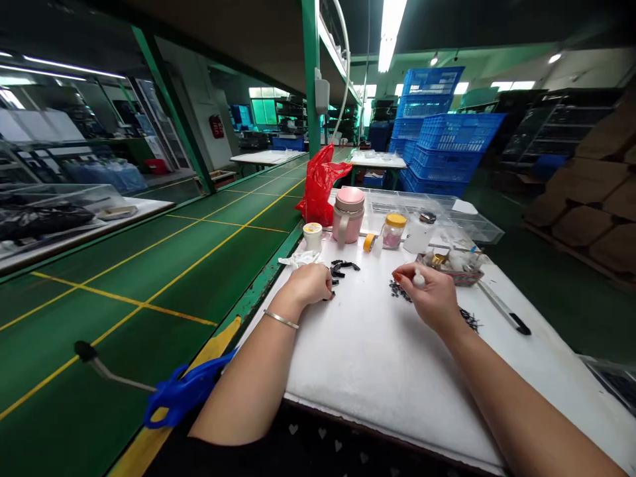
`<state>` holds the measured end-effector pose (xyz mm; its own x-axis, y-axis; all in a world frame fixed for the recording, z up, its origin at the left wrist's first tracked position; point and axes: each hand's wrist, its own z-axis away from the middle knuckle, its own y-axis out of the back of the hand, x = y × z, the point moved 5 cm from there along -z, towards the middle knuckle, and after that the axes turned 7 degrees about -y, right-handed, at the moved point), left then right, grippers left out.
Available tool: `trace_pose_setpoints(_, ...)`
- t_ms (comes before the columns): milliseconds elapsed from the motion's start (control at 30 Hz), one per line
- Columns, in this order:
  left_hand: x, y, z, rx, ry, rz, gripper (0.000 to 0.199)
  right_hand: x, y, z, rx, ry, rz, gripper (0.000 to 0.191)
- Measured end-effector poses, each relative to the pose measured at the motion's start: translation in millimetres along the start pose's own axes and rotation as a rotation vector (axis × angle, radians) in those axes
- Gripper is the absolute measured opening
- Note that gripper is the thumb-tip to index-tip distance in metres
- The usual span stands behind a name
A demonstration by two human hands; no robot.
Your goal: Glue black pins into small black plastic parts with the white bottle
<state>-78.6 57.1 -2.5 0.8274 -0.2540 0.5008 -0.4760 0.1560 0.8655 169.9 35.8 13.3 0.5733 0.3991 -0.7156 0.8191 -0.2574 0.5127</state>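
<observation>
My left hand point(311, 286) rests on the white tabletop point(348, 351) with its fingers curled down and together. Something small and dark shows at its fingertips, too small to make out. Just beyond it lie several black plastic pieces point(342, 267). A small white squeeze bottle point(419, 278) is gripped in my right hand point(434, 295), its tip pointing up between thumb and fingers. Beside that hand is a scatter of tiny dark parts point(397, 290), and thin black pieces point(470, 320) lie partly behind the wrist.
Along the back stand a white tub point(313, 237), a pink mug point(348, 218), a yellow-lidded jar point(394, 232) and a clear bottle point(420, 235). A cluttered basket point(464, 275) and a knife point(507, 310) lie right. The green conveyor point(179, 265) runs left, near a blue-handled tool point(183, 394).
</observation>
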Motion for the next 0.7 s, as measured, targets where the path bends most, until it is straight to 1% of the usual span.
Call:
trace_pose_setpoints(67, 13.0, -7.6, -2.1, -0.042, -0.079, 0.085, 0.007, 16.0, 5.8, 1.5, 0.008, -0.088, -0.035, 0.020)
trace_pose_setpoints(133, 28.3, -17.3, -4.1, -0.084, -0.153, 0.190, 0.003, 28.7, 15.5, 1.0, 0.036, -0.208, -0.135, 0.024)
trace_pose_setpoints(200, 43.2, -28.9, -4.8, -0.156, -0.207, 0.409, 0.010, 32.3, 24.4, -1.6, 0.035, -0.277, -0.210, 0.027)
trace_pose_setpoints(233, 49.4, -34.3, -4.6, -0.195, -0.223, 0.553, 0.015, 30.9, 29.0, -3.7, 0.024, -0.277, -0.200, 0.028)
trace_pose_setpoints(300, 57.1, -41.1, -3.9, -0.246, -0.236, 0.830, 0.030, 25.9, 42.7, -8.6, 0.022, -0.227, -0.080, 0.025)
trace_pose_setpoints(333, 58.4, -42.2, -3.8, -0.247, -0.238, 0.930, 0.036, 24.5, 52.4, -10.8, 0.041, -0.195, -0.002, 0.024)
trace_pose_setpoints(400, 57.5, -40.7, -4.4, -0.219, -0.237, 1.045, 0.040, 26.7, 75.5, -14.0, 0.093, -0.170, 0.121, 0.022)
trace_pose_setpoints(467, 55.1, -37.6, -5.2, -0.188, -0.211, 1.151, 0.036, 35.9, 96.3, -15.2, 0.085, -0.228, 0.223, 0.018)
trace_pose_setpoints(500, 54.1, -36.1, -5.5, -0.174, -0.189, 1.202, 0.035, 41.6, 103.4, -15.2, 0.048, -0.277, 0.278, 0.014)
trace_pose_setpoints(533, 53.6, -34.7, -5.6, -0.161, -0.168, 1.247, 0.036, 46.9, 107.6, -14.7, -0.006, -0.327, 0.332, 0.011)
trace_pose_setpoints(600, 54.2, -32.7, -5.4, -0.144, -0.138, 1.307, 0.037, 53.4, 107.4, -13.1, -0.124, -0.383, 0.407, 0.010)
trace_pose_setpoints(633, 55.1, -32.0, -5.2, -0.135, -0.134, 1.320, 0.036, 53.4, 103.9, -12.5, -0.165, -0.377, 0.420, 0.011)
trace_pose_setpoints(700, 56.9, -31.3, -4.8, -0.120, -0.142, 1.323, 0.031, 47.6, 91.9, -11.9, -0.201, -0.319, 0.404, 0.010)
